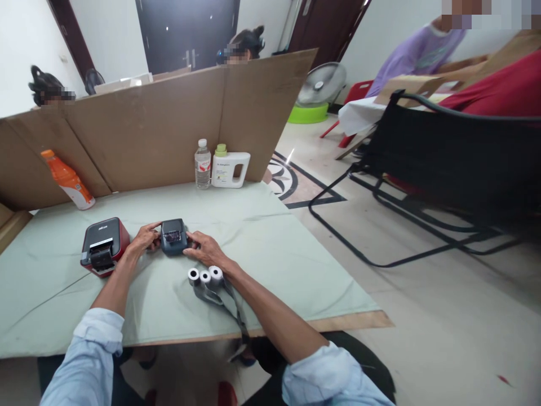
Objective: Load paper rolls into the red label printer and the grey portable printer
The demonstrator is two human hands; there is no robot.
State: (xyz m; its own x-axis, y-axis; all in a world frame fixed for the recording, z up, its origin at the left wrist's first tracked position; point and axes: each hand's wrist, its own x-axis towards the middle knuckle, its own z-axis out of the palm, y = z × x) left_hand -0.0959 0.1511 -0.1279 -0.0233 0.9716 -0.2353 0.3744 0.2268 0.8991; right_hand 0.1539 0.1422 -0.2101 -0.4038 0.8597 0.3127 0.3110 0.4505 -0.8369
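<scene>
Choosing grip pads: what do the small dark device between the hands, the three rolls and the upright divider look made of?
Small dark device: probably hard plastic, satin; rounded, moulded-looking edges.
Three rolls: likely paper, smooth; white ends, thin limp tails.
Upright divider: cardboard, matte brown, straight fold creases.

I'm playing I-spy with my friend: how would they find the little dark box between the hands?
Find the pale green tablecloth. Toward its middle, between the left hand and right hand, sits a small dark box. Unlike the bigger red-sided box to its left, it shows no red.
</scene>
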